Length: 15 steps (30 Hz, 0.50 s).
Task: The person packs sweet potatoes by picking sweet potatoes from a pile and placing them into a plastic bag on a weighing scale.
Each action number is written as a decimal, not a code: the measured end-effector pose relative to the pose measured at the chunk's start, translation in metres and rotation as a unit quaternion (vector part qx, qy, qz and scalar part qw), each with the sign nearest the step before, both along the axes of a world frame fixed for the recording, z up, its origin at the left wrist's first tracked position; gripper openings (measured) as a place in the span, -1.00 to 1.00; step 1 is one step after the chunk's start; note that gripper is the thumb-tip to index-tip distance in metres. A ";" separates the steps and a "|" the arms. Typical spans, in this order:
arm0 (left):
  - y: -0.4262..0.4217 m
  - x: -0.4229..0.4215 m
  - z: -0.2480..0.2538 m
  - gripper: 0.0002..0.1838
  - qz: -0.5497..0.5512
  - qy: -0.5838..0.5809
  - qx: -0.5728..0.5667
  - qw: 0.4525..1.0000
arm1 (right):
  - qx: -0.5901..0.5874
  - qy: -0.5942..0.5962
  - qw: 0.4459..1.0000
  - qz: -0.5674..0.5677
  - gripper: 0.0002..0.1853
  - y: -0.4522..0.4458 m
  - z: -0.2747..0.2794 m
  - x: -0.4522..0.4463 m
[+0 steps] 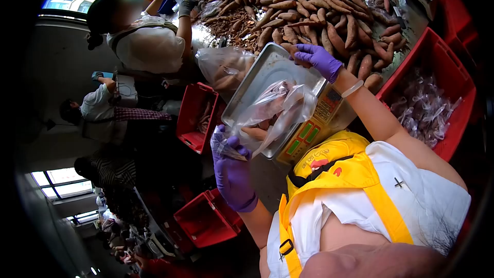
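The contents of the clear plastic bag (302,104), lying mid-frame on the dull metal tray (272,69), are blurred by creased film. Its edge is pinched in the grip of the purple-gloved left hand (234,170). At upper centre, a half-hidden sweet potato (302,57) is clasped by the right hand (320,61). The rough, tapered pile (319,7) is cut off above.

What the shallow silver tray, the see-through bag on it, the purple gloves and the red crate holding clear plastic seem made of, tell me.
Shallow silver tray: metal, probably stainless steel, given its dull grey sheen.
See-through bag: thin plastic film, by its glossy creases.
Purple gloves: rubbery, nitrile or latex unclear; snug and wrinkled.
Red crate: probably moulded plastic; even colour, smooth walls.
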<state>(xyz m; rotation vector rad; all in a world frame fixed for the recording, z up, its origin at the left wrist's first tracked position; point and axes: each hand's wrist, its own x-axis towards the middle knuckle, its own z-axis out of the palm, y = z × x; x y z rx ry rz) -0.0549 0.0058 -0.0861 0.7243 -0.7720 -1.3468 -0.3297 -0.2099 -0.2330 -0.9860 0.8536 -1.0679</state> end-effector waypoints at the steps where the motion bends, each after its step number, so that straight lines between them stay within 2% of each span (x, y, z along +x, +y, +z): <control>1: 0.005 0.000 -0.004 -0.09 0.005 0.008 0.027 1.000 | -0.009 -0.005 1.000 -0.022 -0.62 0.003 0.012 -0.004; 2: 0.010 -0.003 -0.007 -0.11 0.018 -0.009 0.037 0.999 | -0.011 -0.004 1.000 -0.020 -0.62 0.007 0.031 -0.003; 4: 0.019 -0.004 -0.014 -0.16 0.027 -0.039 0.048 0.998 | -0.016 -0.109 0.991 -0.071 -0.64 0.012 0.067 0.000; 5: 0.020 -0.005 -0.020 -0.17 0.029 -0.051 0.044 0.997 | -0.055 -0.098 0.992 -0.055 -0.64 0.005 0.066 -0.005; 7: 0.025 -0.011 -0.025 -0.26 0.026 -0.010 0.028 0.999 | -0.031 -0.133 0.990 -0.032 -0.57 0.002 0.083 -0.012; 8: 0.027 -0.014 -0.025 -0.26 0.032 -0.014 0.035 0.999 | 0.002 -0.257 0.966 -0.037 -0.58 -0.015 0.062 -0.015; 9: 0.029 -0.015 -0.026 -0.26 0.036 -0.018 0.039 0.998 | 0.039 -0.371 0.928 0.015 -0.58 -0.030 0.044 -0.027; 11: 0.038 -0.008 -0.034 -0.26 0.016 -0.018 0.022 0.999 | 0.044 -0.466 0.883 -0.022 -0.57 -0.039 0.039 -0.039; 12: 0.035 -0.011 -0.038 -0.25 0.016 -0.018 0.023 0.999 | 0.045 -0.638 0.763 0.090 -0.56 -0.041 0.034 -0.053; 13: 0.036 -0.038 -0.006 -0.28 0.056 -0.040 0.064 0.996 | 0.106 -0.782 0.570 0.228 -0.54 -0.043 0.029 -0.067; 14: 0.044 -0.030 -0.024 -0.29 0.066 -0.031 0.062 0.995 | 0.173 -0.821 0.416 0.351 -0.52 -0.046 0.024 -0.081; 15: 0.038 -0.017 -0.044 -0.29 0.042 -0.026 0.046 0.998 | 0.231 -0.894 0.170 0.344 -0.52 -0.039 0.040 -0.103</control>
